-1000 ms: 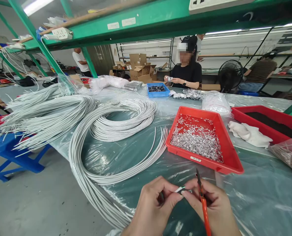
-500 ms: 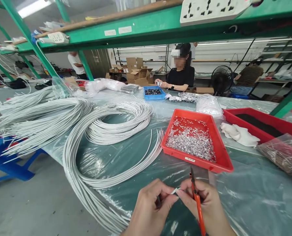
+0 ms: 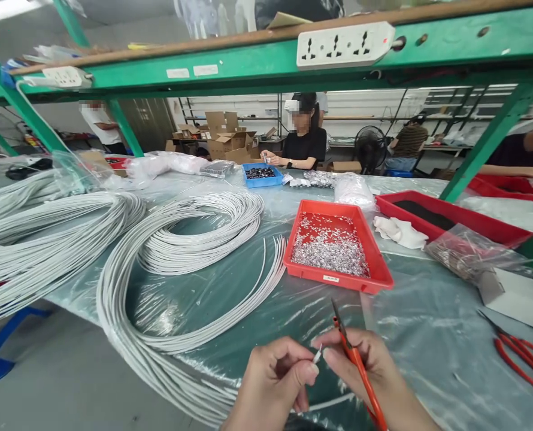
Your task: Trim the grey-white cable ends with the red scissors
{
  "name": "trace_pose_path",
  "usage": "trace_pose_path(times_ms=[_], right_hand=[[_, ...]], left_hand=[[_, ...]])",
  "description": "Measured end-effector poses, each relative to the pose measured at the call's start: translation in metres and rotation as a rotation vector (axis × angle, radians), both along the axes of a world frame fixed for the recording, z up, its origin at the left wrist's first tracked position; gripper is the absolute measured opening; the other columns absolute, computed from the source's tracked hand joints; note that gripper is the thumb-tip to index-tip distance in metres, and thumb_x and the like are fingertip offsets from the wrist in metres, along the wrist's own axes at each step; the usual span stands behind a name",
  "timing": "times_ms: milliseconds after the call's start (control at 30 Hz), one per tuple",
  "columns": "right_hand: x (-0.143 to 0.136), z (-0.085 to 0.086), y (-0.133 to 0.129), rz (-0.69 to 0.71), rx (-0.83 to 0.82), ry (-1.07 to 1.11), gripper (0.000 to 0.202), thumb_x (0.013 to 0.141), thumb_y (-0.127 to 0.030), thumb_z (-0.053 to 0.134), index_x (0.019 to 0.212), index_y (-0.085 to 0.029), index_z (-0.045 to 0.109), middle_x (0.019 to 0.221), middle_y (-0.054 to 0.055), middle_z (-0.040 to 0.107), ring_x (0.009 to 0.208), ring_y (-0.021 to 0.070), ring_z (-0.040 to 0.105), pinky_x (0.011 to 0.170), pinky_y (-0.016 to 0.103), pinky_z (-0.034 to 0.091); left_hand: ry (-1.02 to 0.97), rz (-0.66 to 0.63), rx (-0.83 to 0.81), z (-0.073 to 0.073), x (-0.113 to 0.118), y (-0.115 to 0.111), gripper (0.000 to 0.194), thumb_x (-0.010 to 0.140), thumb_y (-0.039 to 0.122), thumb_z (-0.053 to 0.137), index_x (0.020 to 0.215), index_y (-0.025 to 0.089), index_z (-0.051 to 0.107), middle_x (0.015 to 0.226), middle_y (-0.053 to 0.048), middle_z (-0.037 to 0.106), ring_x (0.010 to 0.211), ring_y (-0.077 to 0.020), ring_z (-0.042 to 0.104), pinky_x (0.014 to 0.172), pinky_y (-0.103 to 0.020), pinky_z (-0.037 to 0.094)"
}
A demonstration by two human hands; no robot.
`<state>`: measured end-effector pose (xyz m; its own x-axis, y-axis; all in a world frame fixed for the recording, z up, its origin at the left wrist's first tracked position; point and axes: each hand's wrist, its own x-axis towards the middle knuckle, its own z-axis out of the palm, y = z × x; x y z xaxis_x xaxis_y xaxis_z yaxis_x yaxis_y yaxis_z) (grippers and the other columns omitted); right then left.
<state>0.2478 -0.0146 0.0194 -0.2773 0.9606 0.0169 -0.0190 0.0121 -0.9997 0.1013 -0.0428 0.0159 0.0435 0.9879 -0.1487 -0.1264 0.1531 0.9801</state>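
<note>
My left hand (image 3: 275, 374) pinches the end of a white cable (image 3: 317, 355) between thumb and fingers, its thin tip pointing up. More of that cable seems to run out below the hand to the right. My right hand (image 3: 369, 362) holds orange-handled scissors (image 3: 359, 368) against the palm, blades pointing up and away. Its thumb and forefinger are close to the cable tip; contact is unclear. Beyond both hands is a red tray (image 3: 309, 277) with many small shiny metal pieces (image 3: 329, 254). A large looped bundle of white cables (image 3: 123, 323) lies left of my hands.
Red-handled scissors (image 3: 518, 353) and a white box (image 3: 513, 296) lie at right. Behind them are a clear bag (image 3: 468, 251), a white cloth (image 3: 400, 232) and a long red tray (image 3: 495, 232). A co-worker (image 3: 300, 140) sits across the table behind a blue tray (image 3: 263, 182).
The view has swung to the right, bringing the red-handled scissors into sight. My right fingertips have come slightly away from the cable end, which now points more upward in my left hand.
</note>
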Motion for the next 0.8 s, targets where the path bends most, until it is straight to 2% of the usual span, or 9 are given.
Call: trace_pose_path(times_ms=[67, 167, 233, 267, 333, 367, 533, 667, 800], right_hand=[[-0.008, -0.005, -0.011, 0.031, -0.055, 0.083, 0.038, 0.069, -0.049, 0.065, 0.078, -0.013, 0.067, 0.052, -0.002, 0.046, 0.047, 0.0047, 0.036, 0.049, 0.016, 0.029], [-0.024, -0.013, -0.025, -0.026, -0.045, 0.202, 0.036, 0.068, -0.049, 0.067, 0.08, -0.014, 0.067, 0.053, -0.002, 0.047, 0.051, 0.0064, 0.042, 0.056, 0.018, 0.038], [-0.035, -0.019, -0.031, -0.021, -0.023, 0.294, 0.033, 0.069, -0.047, 0.067, 0.071, -0.014, 0.065, 0.049, -0.004, 0.04, 0.049, 0.0054, 0.038, 0.056, 0.017, 0.038], [-0.04, -0.022, -0.034, 0.011, -0.037, 0.335, 0.033, 0.071, -0.046, 0.066, 0.07, -0.014, 0.064, 0.046, -0.006, 0.032, 0.045, 0.0037, 0.031, 0.05, 0.015, 0.033], [-0.047, -0.026, -0.037, 0.073, -0.086, 0.387, 0.033, 0.072, -0.046, 0.066, 0.071, -0.013, 0.063, 0.045, -0.008, 0.023, 0.041, 0.0014, 0.018, 0.042, 0.013, 0.018], [-0.05, -0.027, -0.038, 0.08, -0.087, 0.398, 0.034, 0.072, -0.046, 0.066, 0.07, -0.012, 0.063, 0.045, -0.008, 0.025, 0.042, 0.0012, 0.018, 0.042, 0.013, 0.015], [-0.061, -0.029, -0.044, -0.088, 0.118, 0.313, 0.029, 0.074, -0.038, 0.064, 0.06, -0.013, 0.06, 0.055, -0.001, 0.047, 0.055, 0.0062, 0.043, 0.052, 0.015, 0.032], [-0.067, -0.034, -0.048, -0.228, 0.255, 0.247, 0.016, 0.076, -0.031, 0.063, 0.069, -0.017, 0.061, 0.065, -0.001, 0.055, 0.062, 0.0085, 0.051, 0.059, 0.017, 0.039], [-0.07, -0.036, -0.049, -0.328, 0.497, 0.136, 0.006, 0.077, -0.02, 0.061, 0.072, -0.017, 0.062, 0.066, -0.001, 0.056, 0.061, 0.0084, 0.052, 0.058, 0.017, 0.038]], left_hand=[[0.058, 0.035, 0.1, 0.001, -0.003, -0.006, 0.038, 0.067, 0.05, 0.067, 0.065, 0.012, 0.06, 0.053, 0.0, 0.052, 0.044, -0.0087, 0.047, 0.045, -0.02, 0.038], [0.302, 0.194, 0.442, 0.004, -0.011, -0.014, 0.019, 0.074, 0.034, 0.066, 0.065, 0.017, 0.066, 0.063, -0.002, 0.053, 0.064, -0.0128, 0.05, 0.062, -0.023, 0.039], [0.406, 0.25, 0.596, 0.006, -0.017, -0.018, 0.01, 0.075, 0.027, 0.065, 0.068, 0.021, 0.068, 0.068, -0.002, 0.052, 0.07, -0.0144, 0.048, 0.067, -0.025, 0.037], [0.415, 0.242, 0.621, 0.007, -0.021, -0.02, 0.007, 0.075, 0.026, 0.065, 0.071, 0.022, 0.069, 0.069, -0.002, 0.051, 0.071, -0.0146, 0.048, 0.067, -0.025, 0.036], [0.382, 0.197, 0.625, 0.008, -0.028, -0.023, 0.007, 0.076, 0.025, 0.064, 0.075, 0.024, 0.07, 0.07, -0.002, 0.05, 0.071, -0.0144, 0.048, 0.067, -0.025, 0.036], [0.361, 0.18, 0.611, 0.009, -0.031, -0.025, 0.007, 0.076, 0.025, 0.064, 0.076, 0.025, 0.071, 0.07, -0.002, 0.05, 0.07, -0.0143, 0.048, 0.068, -0.025, 0.036], [0.298, 0.192, 0.515, 0.015, -0.039, -0.033, 0.005, 0.073, 0.022, 0.066, 0.07, 0.023, 0.07, 0.064, -0.001, 0.053, 0.067, -0.0135, 0.049, 0.067, -0.025, 0.037], [0.298, 0.218, 0.534, 0.016, -0.041, -0.038, 0.008, 0.074, 0.02, 0.063, 0.072, 0.022, 0.071, 0.065, -0.001, 0.052, 0.066, -0.0126, 0.049, 0.066, -0.024, 0.037], [0.418, 0.203, 0.544, 0.015, -0.046, -0.037, 0.013, 0.077, 0.02, 0.058, 0.069, 0.017, 0.067, 0.063, -0.001, 0.049, 0.065, -0.0126, 0.049, 0.064, -0.024, 0.037]])
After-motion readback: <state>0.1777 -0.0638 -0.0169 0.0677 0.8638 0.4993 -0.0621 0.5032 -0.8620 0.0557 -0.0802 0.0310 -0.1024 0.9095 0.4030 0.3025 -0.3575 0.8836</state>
